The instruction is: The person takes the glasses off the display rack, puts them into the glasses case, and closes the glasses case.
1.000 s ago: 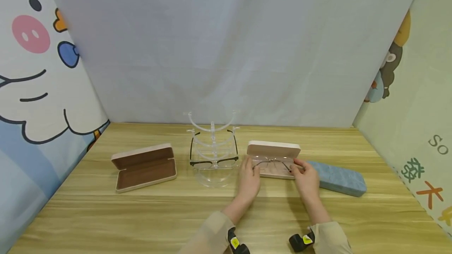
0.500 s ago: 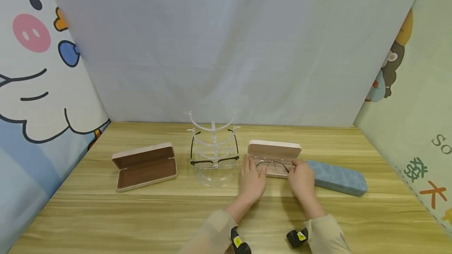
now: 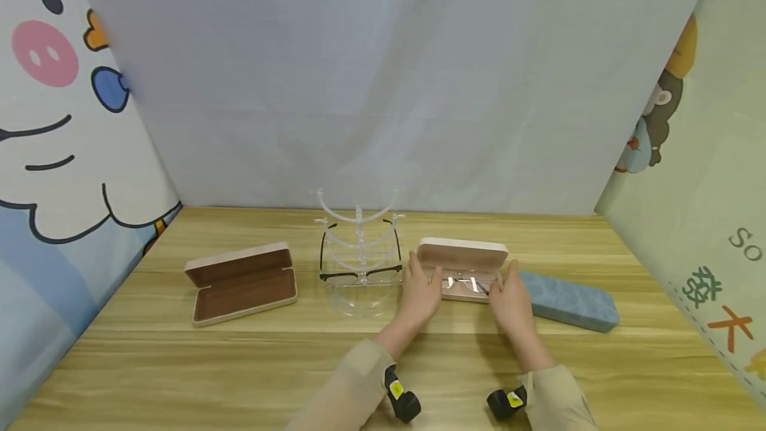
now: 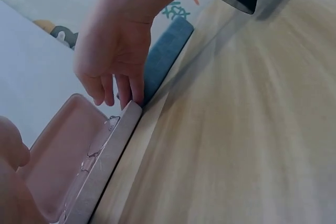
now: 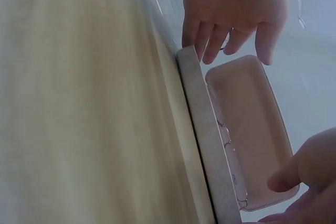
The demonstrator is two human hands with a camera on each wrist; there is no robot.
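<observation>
An eyeglass case [image 3: 462,256], pale outside and pinkish inside, stands with its lid up on the wooden table. Thin-rimmed eyeglasses [image 3: 473,282] lie in its base. At the case's left end is my left hand [image 3: 421,292], thumb toward the glasses; the right wrist view shows its fingers [image 5: 207,43] extended down by the case's end. My right hand [image 3: 511,301] is at the right end, its fingers [image 4: 123,87] reaching down beside the corner in the left wrist view. Neither hand grips anything.
A clear display stand [image 3: 359,238] left of the hands holds black half-rim eyeglasses [image 3: 361,276]. Farther left sits another open case [image 3: 245,285] with a brown lining. A closed blue case [image 3: 571,301] lies just right of my right hand. A grey-white curtain [image 3: 383,85] hangs behind.
The glasses' dark temples, held up by both hands earlier, are now down in the case. My hands have let go and moved to the case's two ends.
</observation>
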